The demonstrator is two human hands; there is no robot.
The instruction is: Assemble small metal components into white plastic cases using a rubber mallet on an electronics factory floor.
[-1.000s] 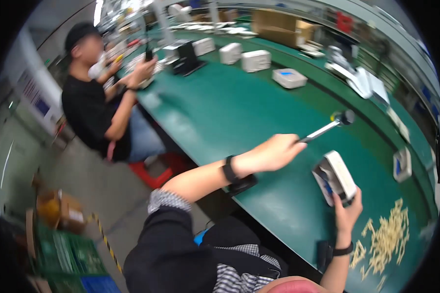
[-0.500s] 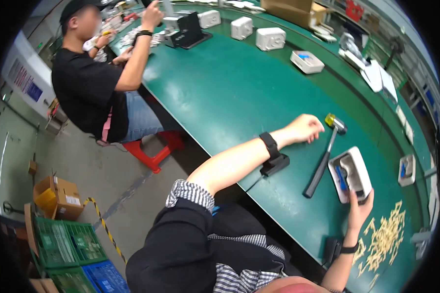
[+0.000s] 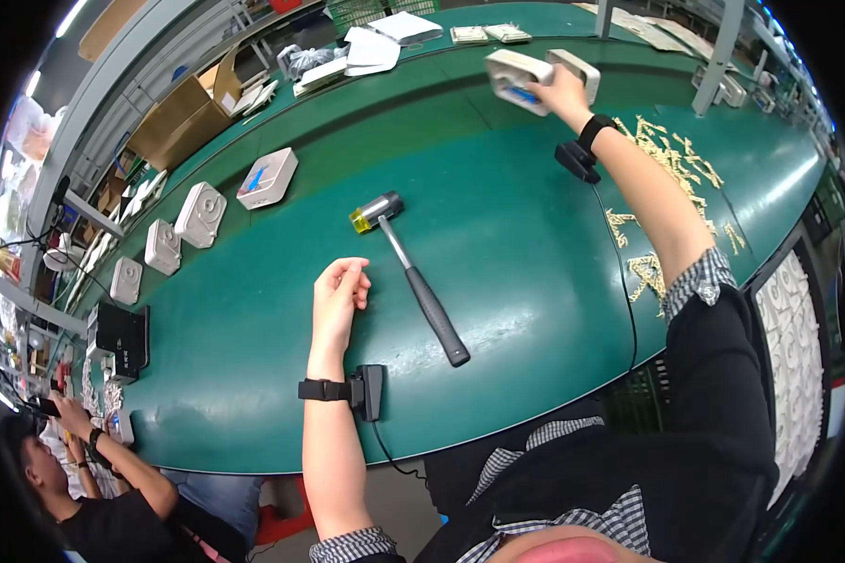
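Observation:
At the far side of the bench, my right hand (image 3: 565, 98) is closed on a white plastic housing (image 3: 512, 71). The housing is tilted, and a blue part (image 3: 522, 95) shows inside it. A second white housing (image 3: 580, 71) stands just right of these fingers, partly hidden by them. My left hand (image 3: 340, 289) rests over the near middle of the bench, its fingers curled in and nothing seen in them. To its right lies a mallet (image 3: 428, 298) with a black grip, its yellow-and-grey head pointing away from me.
Small cream-coloured pieces (image 3: 671, 169) lie scattered under and beside my right forearm. Several white housings (image 3: 200, 216) stand in a row at the left. A black device (image 3: 122, 340) and a seated co-worker (image 3: 113, 488) are at the lower left. A cable (image 3: 624, 281) trails from my right wrist.
My view has swung to the right. My right hand has carried the housing from beside the mallet to the far side, near another housing. The left hand stays empty near the mallet.

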